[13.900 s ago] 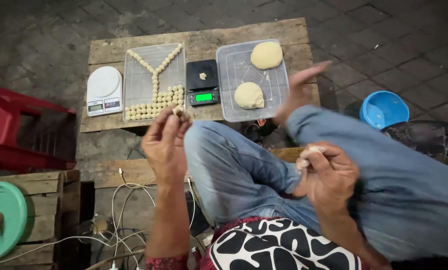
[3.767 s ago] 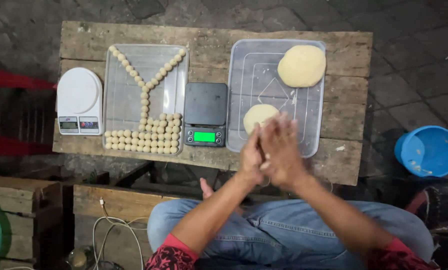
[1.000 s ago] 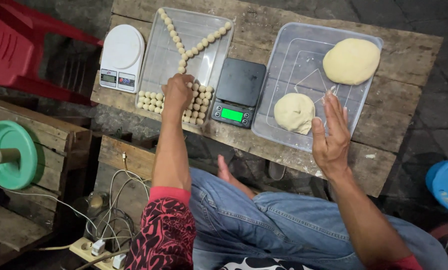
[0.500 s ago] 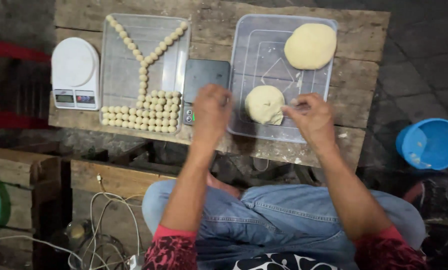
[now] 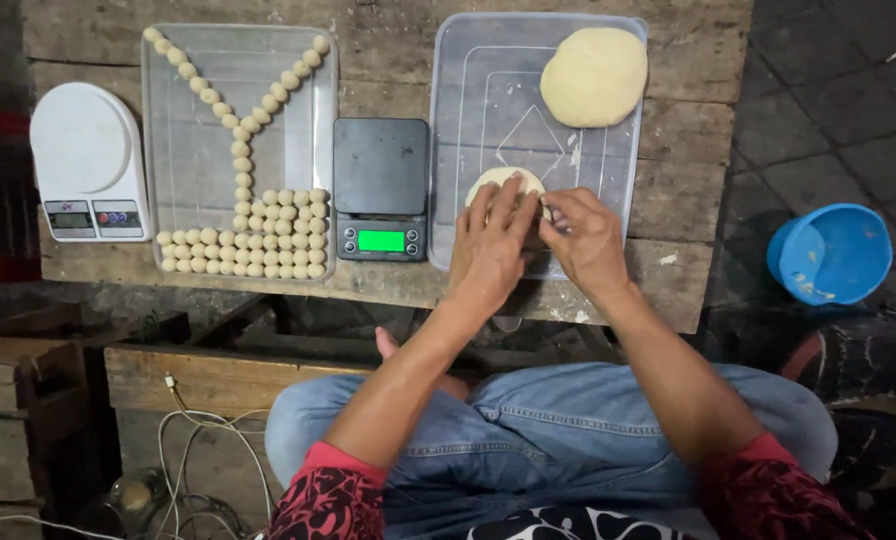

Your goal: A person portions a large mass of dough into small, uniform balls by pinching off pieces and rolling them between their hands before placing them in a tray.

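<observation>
Both hands now on the smaller dough lump (image 5: 506, 182). Half a second ago the left hand (image 5: 490, 243) was above the black scale (image 5: 380, 187) and the right hand (image 5: 586, 238) was just reaching the lump; a second ago the left was over at the ball tray. So the left has crossed from the balls to the dough.

State now: left hand lies flat over the lump, fingers spread, covering its near half. Right hand pinches at the lump's right edge, fingers curled narrow; can't tell if a piece is already free.

Lump sits in the clear tray (image 5: 608, 170) at the counter's right side, toward the near edge. Bigger dough disc (image 5: 594, 76) is untouched at that tray's far right corner.

Left tray (image 5: 183, 140) holds rows of small dough balls (image 5: 258, 240) plus a Y-shaped line. White scale (image 5: 86, 160) at the left edge. Black scale pan is bare.

Read: looks like another portion is being pulled off the lump.
</observation>
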